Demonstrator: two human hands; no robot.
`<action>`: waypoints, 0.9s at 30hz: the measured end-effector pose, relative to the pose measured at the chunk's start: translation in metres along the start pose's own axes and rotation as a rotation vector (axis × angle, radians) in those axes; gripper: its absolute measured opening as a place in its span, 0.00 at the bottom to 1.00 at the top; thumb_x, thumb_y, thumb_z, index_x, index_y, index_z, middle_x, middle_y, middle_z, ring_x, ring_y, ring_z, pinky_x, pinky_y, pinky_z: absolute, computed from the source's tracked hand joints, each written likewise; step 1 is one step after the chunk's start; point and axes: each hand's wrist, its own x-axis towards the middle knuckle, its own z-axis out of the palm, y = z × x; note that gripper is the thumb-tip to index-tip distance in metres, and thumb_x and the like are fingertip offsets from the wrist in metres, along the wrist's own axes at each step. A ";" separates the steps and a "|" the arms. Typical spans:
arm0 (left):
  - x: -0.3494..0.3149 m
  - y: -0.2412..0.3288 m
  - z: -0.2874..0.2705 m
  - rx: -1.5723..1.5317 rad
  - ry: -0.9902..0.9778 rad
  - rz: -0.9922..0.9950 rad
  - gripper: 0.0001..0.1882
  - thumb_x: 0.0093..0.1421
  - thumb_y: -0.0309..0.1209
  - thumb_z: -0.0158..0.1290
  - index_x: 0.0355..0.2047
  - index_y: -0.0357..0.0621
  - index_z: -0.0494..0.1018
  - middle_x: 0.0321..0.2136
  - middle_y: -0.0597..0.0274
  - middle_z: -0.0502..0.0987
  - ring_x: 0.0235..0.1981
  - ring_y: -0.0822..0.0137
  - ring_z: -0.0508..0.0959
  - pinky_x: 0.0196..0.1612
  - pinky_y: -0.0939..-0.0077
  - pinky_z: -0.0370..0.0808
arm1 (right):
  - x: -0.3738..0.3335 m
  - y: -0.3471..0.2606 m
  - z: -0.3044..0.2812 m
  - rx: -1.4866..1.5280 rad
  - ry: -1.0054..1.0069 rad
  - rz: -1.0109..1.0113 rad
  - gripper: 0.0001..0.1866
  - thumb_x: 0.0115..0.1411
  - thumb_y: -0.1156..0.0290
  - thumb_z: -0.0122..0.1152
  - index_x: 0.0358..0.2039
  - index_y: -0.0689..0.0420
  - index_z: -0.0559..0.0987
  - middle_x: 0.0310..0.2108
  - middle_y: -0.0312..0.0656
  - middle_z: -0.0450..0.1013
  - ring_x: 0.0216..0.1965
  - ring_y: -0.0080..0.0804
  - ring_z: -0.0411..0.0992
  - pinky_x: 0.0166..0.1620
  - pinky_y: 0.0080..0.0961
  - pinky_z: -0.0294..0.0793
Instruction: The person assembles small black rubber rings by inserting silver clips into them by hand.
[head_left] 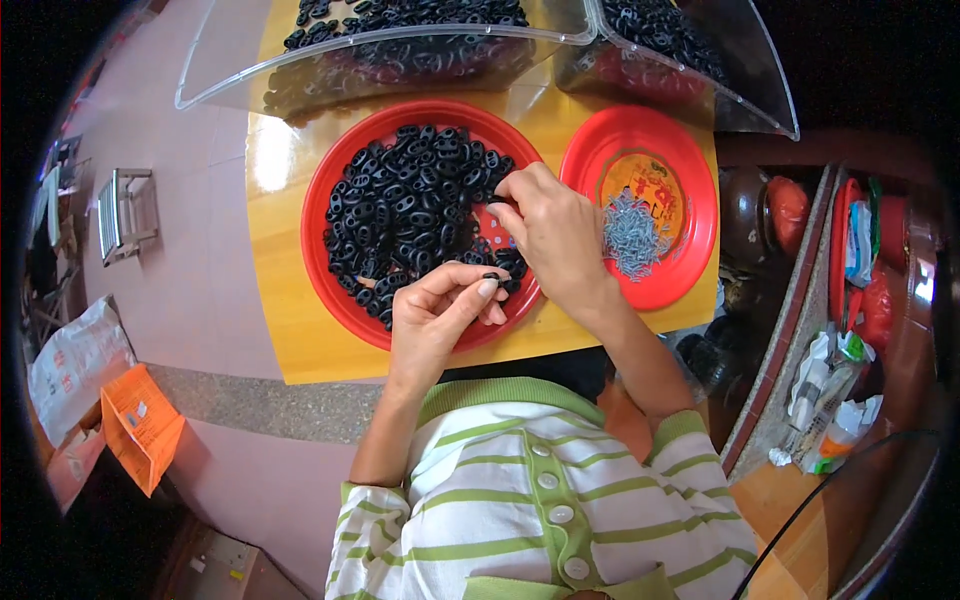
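Observation:
A red round tray (318, 290) holds a heap of small black oval plastic pieces (400, 205) with holes in them. Over its near edge, my left hand (445, 308) pinches one black plastic piece (491, 277) between thumb and forefinger. My right hand (552, 235) reaches over the tray's right side, thumb and forefinger closed around another black plastic piece (494, 200) beside the heap; the fingers partly hide it. Right of that hand, a smaller red plate (690, 240) carries a pile of small grey metal pins or screws (635, 238).
Clear plastic bins (400, 75) with more black pieces stand at the table's far side. The yellow table (275, 230) ends close to my body. A metal stool (125, 215) and an orange bag (142, 428) are on the left; a shelf with packages (830, 390) is on the right.

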 end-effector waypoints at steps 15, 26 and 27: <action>-0.001 0.000 0.009 -0.022 0.080 0.153 0.07 0.62 0.22 0.49 0.38 0.33 0.75 0.35 0.56 0.77 0.32 0.71 0.79 0.35 0.83 0.74 | -0.029 -0.009 -0.038 0.727 0.000 0.152 0.07 0.52 0.80 0.63 0.33 0.62 0.76 0.30 0.39 0.77 0.30 0.21 0.77 0.30 0.19 0.78; 0.004 -0.005 0.032 -0.061 0.155 0.195 0.10 0.62 0.25 0.50 0.43 0.33 0.73 0.40 0.55 0.78 0.38 0.69 0.79 0.44 0.76 0.76 | -0.053 -0.002 -0.035 0.489 0.273 -0.132 0.10 0.51 0.80 0.61 0.35 0.61 0.78 0.32 0.44 0.74 0.32 0.41 0.75 0.33 0.30 0.76; 0.004 -0.007 0.032 -0.067 0.177 0.160 0.11 0.62 0.25 0.50 0.43 0.34 0.73 0.40 0.55 0.78 0.38 0.69 0.79 0.44 0.77 0.76 | -0.056 -0.002 -0.036 0.491 0.277 -0.129 0.10 0.51 0.80 0.61 0.35 0.61 0.78 0.32 0.44 0.74 0.32 0.41 0.75 0.33 0.30 0.76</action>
